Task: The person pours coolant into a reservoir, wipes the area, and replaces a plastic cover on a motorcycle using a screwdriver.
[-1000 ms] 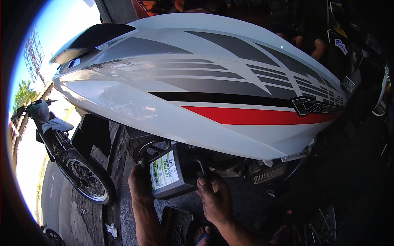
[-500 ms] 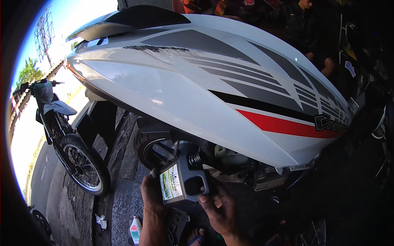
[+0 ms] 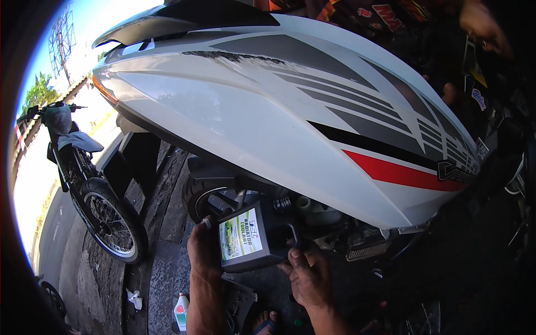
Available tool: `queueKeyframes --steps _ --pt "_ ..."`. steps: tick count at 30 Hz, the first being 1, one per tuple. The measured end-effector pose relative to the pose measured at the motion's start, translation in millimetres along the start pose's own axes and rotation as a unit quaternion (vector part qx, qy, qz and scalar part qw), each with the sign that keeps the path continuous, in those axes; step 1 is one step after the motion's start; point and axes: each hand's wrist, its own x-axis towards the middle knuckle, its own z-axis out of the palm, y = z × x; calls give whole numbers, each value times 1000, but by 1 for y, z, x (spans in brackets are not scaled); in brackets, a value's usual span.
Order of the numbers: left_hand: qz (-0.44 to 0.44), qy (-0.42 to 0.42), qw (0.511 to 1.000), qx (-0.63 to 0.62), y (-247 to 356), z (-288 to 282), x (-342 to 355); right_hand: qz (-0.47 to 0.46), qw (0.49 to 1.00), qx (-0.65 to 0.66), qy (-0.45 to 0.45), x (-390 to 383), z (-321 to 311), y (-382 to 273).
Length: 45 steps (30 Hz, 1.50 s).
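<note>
Head view: dark plastic jug [image 3: 258,237] with a green and white label held tipped under the white scooter body panel [image 3: 268,117], spout end close to the engine parts [image 3: 312,209]; gripped at its left edge by the left hand [image 3: 204,251]; clasped low on the handle side by the right hand [image 3: 306,274], fingers curled, thumb up on the handle; possibly touching the filler neck, too dark to tell; parked motorcycle [image 3: 92,184] well apart at left; small bottle [image 3: 180,311] on the ground below.

Left hand [image 3: 204,251] and right hand [image 3: 306,274] raised, fingers curled, gripping
</note>
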Motion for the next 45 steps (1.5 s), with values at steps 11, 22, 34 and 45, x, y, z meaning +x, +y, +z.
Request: queueKeyframes --steps 11,22,34,45 --pt "29 -56 998 24 7 2 2 5 996 93 13 3 8 -6" --pt "43 4 997 65 9 36 -10 8 992 127 8 3 5 -5" --pt "58 10 993 107 14 31 -9 30 994 104 17 3 11 -12" --pt "60 -19 994 86 15 25 -5 37 992 116 25 5 6 -7"
